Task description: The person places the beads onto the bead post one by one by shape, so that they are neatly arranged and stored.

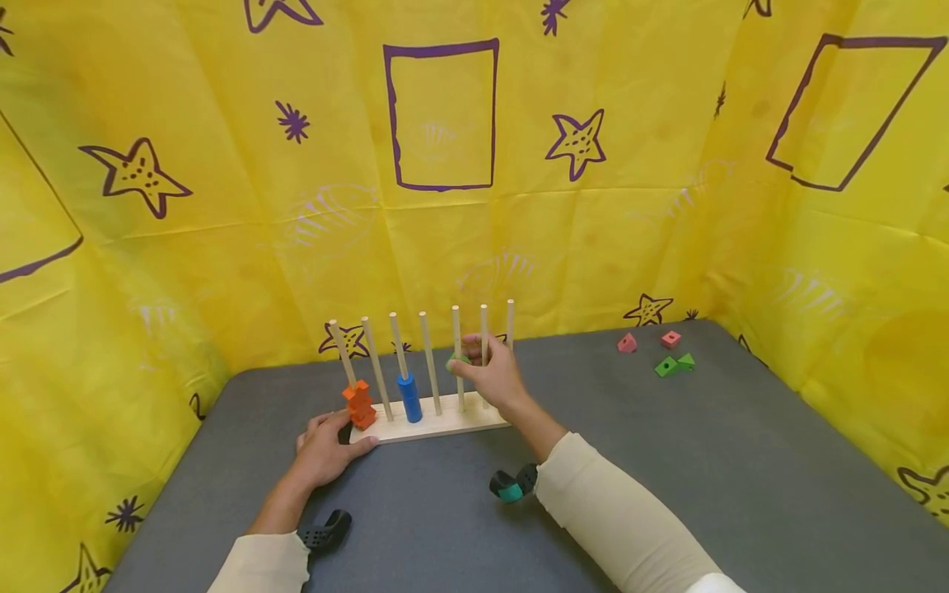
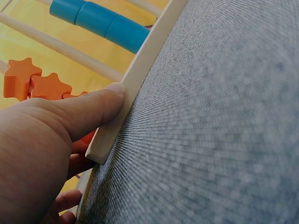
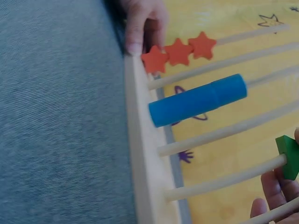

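A wooden peg rack (image 1: 445,426) with several upright pegs stands on the table. My left hand (image 1: 326,449) grips the rack's left end, thumb (image 2: 105,100) on the front edge and fingers partly hidden behind. My right hand (image 1: 495,377) pinches a green block (image 3: 290,157) partway up the third peg from the right; the peg runs into the block and its top sticks out above. Orange star-shaped beads (image 1: 360,405) are stacked on the leftmost peg, beside my left hand. Blue cylinders (image 1: 409,399) sit on the third peg from the left.
At the back right of the grey table (image 1: 667,478) lie two pink blocks, one (image 1: 627,343) left of the other (image 1: 670,338), and green blocks (image 1: 666,366) with holes. A yellow patterned cloth (image 1: 445,231) hangs behind and at both sides.
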`<state>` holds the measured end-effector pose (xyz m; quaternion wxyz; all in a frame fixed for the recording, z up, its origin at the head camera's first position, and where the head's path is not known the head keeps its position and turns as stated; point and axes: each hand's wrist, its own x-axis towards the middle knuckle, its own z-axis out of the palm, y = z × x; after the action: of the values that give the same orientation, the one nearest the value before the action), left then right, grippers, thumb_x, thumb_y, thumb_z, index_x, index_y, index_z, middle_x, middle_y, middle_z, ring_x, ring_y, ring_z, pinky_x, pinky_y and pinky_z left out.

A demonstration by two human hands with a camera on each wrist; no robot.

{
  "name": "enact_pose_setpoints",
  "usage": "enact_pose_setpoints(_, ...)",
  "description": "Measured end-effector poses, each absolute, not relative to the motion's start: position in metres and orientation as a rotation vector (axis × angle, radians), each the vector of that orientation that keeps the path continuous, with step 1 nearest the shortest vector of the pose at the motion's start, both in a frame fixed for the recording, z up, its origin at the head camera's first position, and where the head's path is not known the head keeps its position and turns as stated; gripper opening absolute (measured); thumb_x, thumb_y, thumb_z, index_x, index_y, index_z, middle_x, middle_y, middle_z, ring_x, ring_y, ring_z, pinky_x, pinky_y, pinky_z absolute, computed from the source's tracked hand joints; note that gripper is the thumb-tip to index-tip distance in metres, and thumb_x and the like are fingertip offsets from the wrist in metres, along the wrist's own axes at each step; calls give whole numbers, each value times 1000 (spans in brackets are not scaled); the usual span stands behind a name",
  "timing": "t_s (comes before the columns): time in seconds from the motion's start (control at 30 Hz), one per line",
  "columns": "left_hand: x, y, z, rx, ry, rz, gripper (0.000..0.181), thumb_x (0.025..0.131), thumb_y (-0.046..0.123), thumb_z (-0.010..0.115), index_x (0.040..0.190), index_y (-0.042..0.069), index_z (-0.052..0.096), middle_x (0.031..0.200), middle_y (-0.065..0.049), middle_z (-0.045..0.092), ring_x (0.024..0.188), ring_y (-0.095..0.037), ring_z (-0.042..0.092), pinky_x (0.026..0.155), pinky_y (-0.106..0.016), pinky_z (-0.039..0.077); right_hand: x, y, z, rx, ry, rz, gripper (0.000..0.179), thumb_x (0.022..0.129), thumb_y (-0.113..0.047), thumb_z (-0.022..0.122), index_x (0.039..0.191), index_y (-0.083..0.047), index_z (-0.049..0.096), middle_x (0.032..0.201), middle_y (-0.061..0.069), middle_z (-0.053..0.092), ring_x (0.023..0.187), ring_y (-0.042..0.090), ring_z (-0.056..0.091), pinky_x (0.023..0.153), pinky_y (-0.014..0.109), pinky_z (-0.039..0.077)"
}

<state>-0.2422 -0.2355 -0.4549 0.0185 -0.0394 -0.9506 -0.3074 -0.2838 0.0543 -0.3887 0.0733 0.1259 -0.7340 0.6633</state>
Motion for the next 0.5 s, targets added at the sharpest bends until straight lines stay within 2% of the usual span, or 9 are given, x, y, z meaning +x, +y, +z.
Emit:
enact_pose_setpoints(0.2,-243,-237,-455,-120,-2954,-955,80,82,47,73,139,-3,47,135,-30,45,129,-47,22,96,-65,12,-285,56,-406,391,-2257,1960,40,82,-11,78,118,-5,60,104,7,65,97,23,61,84,39,49)
enact_pose_setpoints(0.5,-242,-236,-454,-122,-2951,-960,78,83,45,74,139,-2,47,136,-30,45,130,-47,22,97,-65,12,-283,58,-429,405,-2341,1893,47,81,-13,79,121,-5,56,103,8,67,101,27,60,85,44,48)
